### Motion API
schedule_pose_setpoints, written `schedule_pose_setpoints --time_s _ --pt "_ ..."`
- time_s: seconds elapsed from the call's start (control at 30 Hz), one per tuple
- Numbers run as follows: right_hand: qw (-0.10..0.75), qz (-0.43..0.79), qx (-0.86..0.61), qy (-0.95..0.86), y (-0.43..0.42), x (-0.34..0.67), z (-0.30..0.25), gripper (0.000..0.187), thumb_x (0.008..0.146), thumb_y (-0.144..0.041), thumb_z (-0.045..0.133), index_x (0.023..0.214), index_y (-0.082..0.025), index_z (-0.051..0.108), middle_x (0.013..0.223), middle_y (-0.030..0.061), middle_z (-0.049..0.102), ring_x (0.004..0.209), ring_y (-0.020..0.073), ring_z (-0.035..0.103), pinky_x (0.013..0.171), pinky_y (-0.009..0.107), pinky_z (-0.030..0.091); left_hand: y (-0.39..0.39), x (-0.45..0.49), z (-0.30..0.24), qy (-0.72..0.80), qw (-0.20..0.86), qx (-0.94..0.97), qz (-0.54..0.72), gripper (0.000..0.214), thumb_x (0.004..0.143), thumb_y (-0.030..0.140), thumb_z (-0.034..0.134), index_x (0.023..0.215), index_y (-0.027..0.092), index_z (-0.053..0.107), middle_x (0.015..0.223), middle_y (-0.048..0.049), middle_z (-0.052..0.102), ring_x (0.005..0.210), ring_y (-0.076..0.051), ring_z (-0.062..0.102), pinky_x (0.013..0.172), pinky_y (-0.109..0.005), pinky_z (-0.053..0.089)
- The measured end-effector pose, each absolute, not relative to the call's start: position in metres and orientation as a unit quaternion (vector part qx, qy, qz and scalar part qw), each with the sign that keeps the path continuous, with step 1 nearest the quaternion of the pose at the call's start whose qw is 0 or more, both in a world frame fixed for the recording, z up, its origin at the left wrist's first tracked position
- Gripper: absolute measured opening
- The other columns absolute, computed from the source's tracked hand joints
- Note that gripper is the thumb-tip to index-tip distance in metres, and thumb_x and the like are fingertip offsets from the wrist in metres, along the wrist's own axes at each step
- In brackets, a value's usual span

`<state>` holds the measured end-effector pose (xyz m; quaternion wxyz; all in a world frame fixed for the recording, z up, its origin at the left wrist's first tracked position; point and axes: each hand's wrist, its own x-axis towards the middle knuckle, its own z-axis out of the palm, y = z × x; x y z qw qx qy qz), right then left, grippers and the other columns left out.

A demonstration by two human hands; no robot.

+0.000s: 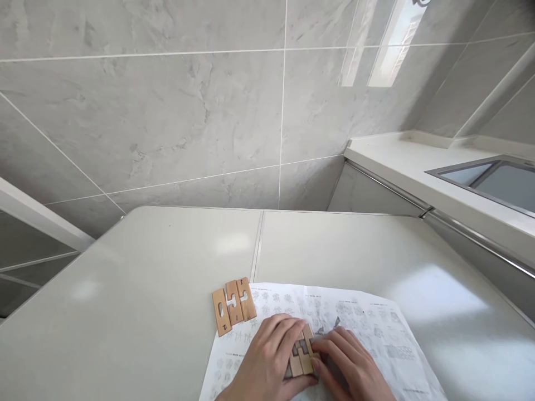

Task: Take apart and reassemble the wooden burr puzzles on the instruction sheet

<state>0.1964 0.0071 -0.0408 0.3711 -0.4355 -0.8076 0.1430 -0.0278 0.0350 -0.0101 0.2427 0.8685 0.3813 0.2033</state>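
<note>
Near the bottom middle, a small block of interlocking wooden puzzle pieces (pixel 301 359) lies on a printed paper sheet (pixel 378 334). My left hand (pixel 271 353) curls round its left side, fingers over the top edge and thumb along the near edge. From the right, my right hand (pixel 349 359) pinches the block's right side with thumb and fingertips. Dark gaps show between the pieces, and my fingers hide its edges. To the upper left of my left hand lie three flat wooden plates with cut-outs (pixel 234 306), side by side, marked with handwritten numbers.
The sheet rests on a white table (pixel 146 312) with a seam down its middle. Behind it stands a grey tiled wall (pixel 200 111). On the right runs a white counter (pixel 388 156) with a metal-rimmed sink (pixel 453 182) and a metal rail below its edge.
</note>
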Motion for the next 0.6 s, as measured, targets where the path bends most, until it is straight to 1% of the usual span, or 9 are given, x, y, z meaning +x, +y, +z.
schedule_pose_setpoints --time_s 0.07,0.17,0.33,0.43,0.6 --pt "0.368 0.153 -0.434 -0.808 0.0068 0.1958 -0.0410 0.010 0.114 -0.023 0.054 0.109 -0.026 0.061 0.086 0.0023 0.073 0.074 0.0233 0.070 0.068 0.037 0.060 0.0346 -0.0283 -0.0090 0.375 0.252 0.869 0.204 0.094 0.082 0.027 0.100 0.157 0.029 0.044 0.147 -0.0100 0.070 0.136 -0.035 0.066 0.113 -0.051 0.063" --pt "0.362 0.160 -0.431 -0.811 0.0062 0.1963 -0.0422 0.010 0.114 -0.022 0.053 0.110 -0.026 0.061 0.087 0.0029 0.072 0.075 0.0237 0.069 0.069 0.038 0.059 0.0339 -0.0289 -0.0079 0.377 0.265 0.862 0.210 0.094 0.082 0.026 0.100 0.158 0.031 0.045 0.148 -0.0086 0.070 0.136 -0.034 0.066 0.112 -0.050 0.063" --pt "0.357 0.166 -0.420 -0.817 0.0059 0.1957 -0.0412 0.011 0.112 -0.017 0.053 0.111 -0.025 0.060 0.089 0.0038 0.073 0.075 0.0237 0.069 0.069 0.038 0.059 0.0325 -0.0261 -0.0070 0.403 0.290 0.836 0.236 0.082 0.085 0.017 0.095 0.153 0.031 0.052 0.141 -0.0067 0.073 0.132 -0.032 0.066 0.109 -0.049 0.064" --pt "0.362 0.165 -0.417 -0.817 0.0062 0.1944 -0.0381 0.012 0.112 -0.017 0.053 0.111 -0.026 0.061 0.089 0.0039 0.074 0.076 0.0237 0.070 0.070 0.037 0.059 0.0324 -0.0247 -0.0066 0.408 0.306 0.825 0.244 0.080 0.084 0.013 0.094 0.151 0.032 0.055 0.137 -0.0057 0.075 0.127 -0.032 0.068 0.105 -0.048 0.066" --pt "0.379 0.173 -0.439 -0.796 0.0024 0.1942 -0.0397 0.014 0.113 -0.023 0.053 0.125 -0.026 0.060 0.085 0.0017 0.073 0.072 0.0228 0.071 0.067 0.036 0.060 0.0303 -0.0297 -0.0033 0.436 0.318 0.806 0.244 0.079 0.084 0.019 0.094 0.153 0.032 0.058 0.129 -0.0072 0.075 0.118 -0.031 0.073 0.096 -0.045 0.070"
